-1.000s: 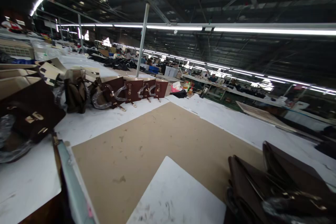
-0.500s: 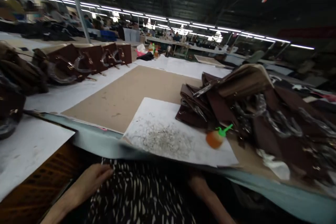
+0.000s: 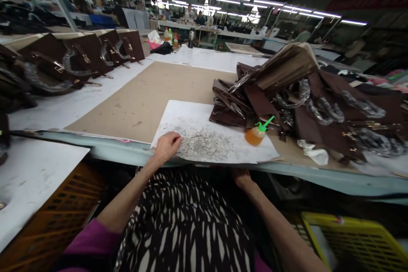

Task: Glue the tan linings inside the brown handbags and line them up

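My left hand (image 3: 167, 146) is over the near edge of a white paper sheet (image 3: 168, 119). Its fingers are curled together, and whatever they may hold is too small to make out. Dark thread scraps (image 3: 207, 144) lie scattered on the sheet just right of the fingertips. At the table's front edge, my right hand (image 3: 242, 178) reaches under the tabletop, its fingers hidden. An orange-filled squeeze bottle (image 3: 255, 136) with a green nozzle stands on the sheet's right side, beside a heap of dark brown handbags (image 3: 264, 93) with plastic-wrapped handles.
More brown handbags (image 3: 83, 53) stand in a row at left. Brown board (image 3: 140, 93) covers the table's middle. A crumpled white cloth (image 3: 314, 152) lies at right. Below the table are a yellow crate (image 3: 357, 229) and an orange crate (image 3: 76, 204). A dark flask (image 3: 191, 38) stands farther back.
My left hand has risen from my lap to the paper's near edge. The right hand stays by the table's underside. The view has tilted downward, bringing the yellow crate into sight.
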`<state>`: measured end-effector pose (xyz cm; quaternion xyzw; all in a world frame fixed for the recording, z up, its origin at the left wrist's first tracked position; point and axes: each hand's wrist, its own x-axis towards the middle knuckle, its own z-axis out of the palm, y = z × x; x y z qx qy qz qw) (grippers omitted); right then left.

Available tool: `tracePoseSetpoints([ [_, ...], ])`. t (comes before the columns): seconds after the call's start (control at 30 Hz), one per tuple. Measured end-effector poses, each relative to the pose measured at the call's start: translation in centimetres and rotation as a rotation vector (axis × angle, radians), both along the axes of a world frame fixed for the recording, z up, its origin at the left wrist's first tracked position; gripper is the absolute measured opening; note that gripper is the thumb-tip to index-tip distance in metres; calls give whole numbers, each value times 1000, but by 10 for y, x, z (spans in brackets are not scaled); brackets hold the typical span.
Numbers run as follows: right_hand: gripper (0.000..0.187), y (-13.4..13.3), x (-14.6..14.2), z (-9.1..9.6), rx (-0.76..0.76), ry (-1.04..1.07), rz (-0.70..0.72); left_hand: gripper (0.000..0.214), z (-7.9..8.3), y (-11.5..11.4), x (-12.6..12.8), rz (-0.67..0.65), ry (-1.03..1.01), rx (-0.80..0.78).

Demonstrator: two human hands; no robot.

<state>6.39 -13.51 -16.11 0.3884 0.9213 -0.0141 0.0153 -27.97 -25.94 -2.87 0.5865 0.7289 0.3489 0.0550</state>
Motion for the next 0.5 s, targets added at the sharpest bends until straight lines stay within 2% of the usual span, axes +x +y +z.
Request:
tracePoseSetpoints([
  [0.2,32,-1,-14,8,-53,-119,17,20,-10,4,-7,-13,-113,37],
  [0.37,28,-9,-18,10,-79,-143,17,22,-13,4,-8,-22,-170,53],
  [0.5,25,-21,-29,35,8,-36,20,25,-10,1,-6,-17,-183,51],
])
